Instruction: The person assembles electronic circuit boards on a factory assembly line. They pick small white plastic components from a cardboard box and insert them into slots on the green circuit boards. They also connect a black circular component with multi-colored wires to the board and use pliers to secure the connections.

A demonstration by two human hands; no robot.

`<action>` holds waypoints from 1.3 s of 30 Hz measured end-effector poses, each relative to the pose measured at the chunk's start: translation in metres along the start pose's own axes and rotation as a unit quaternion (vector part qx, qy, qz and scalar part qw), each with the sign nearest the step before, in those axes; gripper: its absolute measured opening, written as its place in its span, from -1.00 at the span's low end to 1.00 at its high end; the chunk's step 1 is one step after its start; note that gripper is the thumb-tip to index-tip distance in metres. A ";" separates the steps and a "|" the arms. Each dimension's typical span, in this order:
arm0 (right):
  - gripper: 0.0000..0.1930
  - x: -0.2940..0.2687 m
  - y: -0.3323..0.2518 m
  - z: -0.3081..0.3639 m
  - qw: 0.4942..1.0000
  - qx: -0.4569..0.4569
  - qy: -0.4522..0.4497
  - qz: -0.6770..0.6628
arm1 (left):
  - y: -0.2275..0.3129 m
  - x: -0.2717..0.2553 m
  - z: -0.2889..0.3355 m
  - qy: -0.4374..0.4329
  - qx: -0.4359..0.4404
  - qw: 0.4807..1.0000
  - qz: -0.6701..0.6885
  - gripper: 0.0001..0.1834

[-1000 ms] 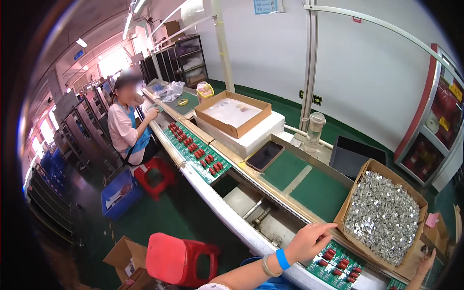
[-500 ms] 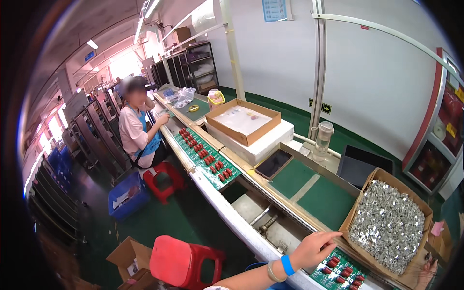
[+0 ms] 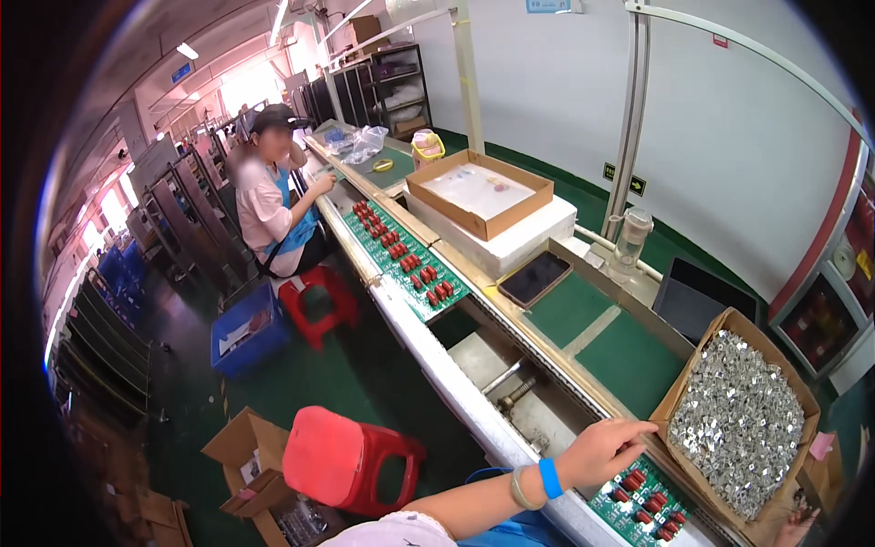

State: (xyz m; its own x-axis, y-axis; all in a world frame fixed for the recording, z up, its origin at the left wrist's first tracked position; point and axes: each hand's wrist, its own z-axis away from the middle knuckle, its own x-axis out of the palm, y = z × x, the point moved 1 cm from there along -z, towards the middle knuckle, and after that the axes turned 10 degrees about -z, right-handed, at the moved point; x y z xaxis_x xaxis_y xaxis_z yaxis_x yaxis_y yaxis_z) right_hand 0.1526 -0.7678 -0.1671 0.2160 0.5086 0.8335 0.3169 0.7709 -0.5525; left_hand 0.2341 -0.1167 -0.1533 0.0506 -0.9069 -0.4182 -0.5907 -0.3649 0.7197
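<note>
My left hand [image 3: 609, 453], with a blue band and a pale bangle at the wrist, reaches over the rail. Its fingers are stretched out, and a fingertip is at the near-left corner of a cardboard box [image 3: 663, 436]. That box is heaped with small silver metal pieces [image 3: 743, 419]. Below the hand lies a green circuit board [image 3: 609, 512] carrying several dark red components [image 3: 653, 501]. At the lower right, beside the box, only part of my right hand [image 3: 798, 527] shows. Its fingers are dim and blurred, so what it holds is not visible.
Further up the line are green boards with red components [image 3: 401, 260]. A seated co-worker [image 3: 273, 205] is beside them. A phone-like dark device [image 3: 536, 278], a shallow carton [image 3: 533, 205] on white foam [image 3: 515, 248], and a clear bottle [image 3: 630, 244] stand behind. A red stool [image 3: 319, 456] is at left.
The whole view has shifted a little, so the bench appears further right. My left hand stays by the box corner, its fingers straighter. The co-worker's head has turned slightly.
</note>
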 end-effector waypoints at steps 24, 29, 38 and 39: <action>-0.85 0.036 0.048 0.019 0.965 -0.177 0.116 0.156 | 0.003 0.014 -0.001 -0.043 -0.082 0.991 0.095 -0.66; -0.83 0.122 0.068 0.036 0.938 -0.227 0.073 0.251 | 0.036 0.021 -0.010 -0.096 -0.090 0.979 0.156 -0.70; -0.76 0.244 0.076 0.118 0.945 -0.202 -0.082 0.244 | 0.116 0.098 -0.031 -0.385 -0.268 0.752 0.463 -0.42; -0.76 0.253 0.082 0.129 0.949 -0.183 -0.109 0.232 | 0.123 0.104 -0.032 -0.383 -0.304 0.726 0.483 -0.38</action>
State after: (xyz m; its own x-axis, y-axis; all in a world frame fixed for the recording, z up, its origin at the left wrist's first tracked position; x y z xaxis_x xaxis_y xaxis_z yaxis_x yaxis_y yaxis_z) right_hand 0.1139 -0.5266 -0.0009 0.2276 0.8587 0.4592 0.5430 0.2796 -0.7918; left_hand 0.1922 -0.2623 -0.0905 -0.7518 -0.5025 0.4270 0.4240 0.1275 0.8966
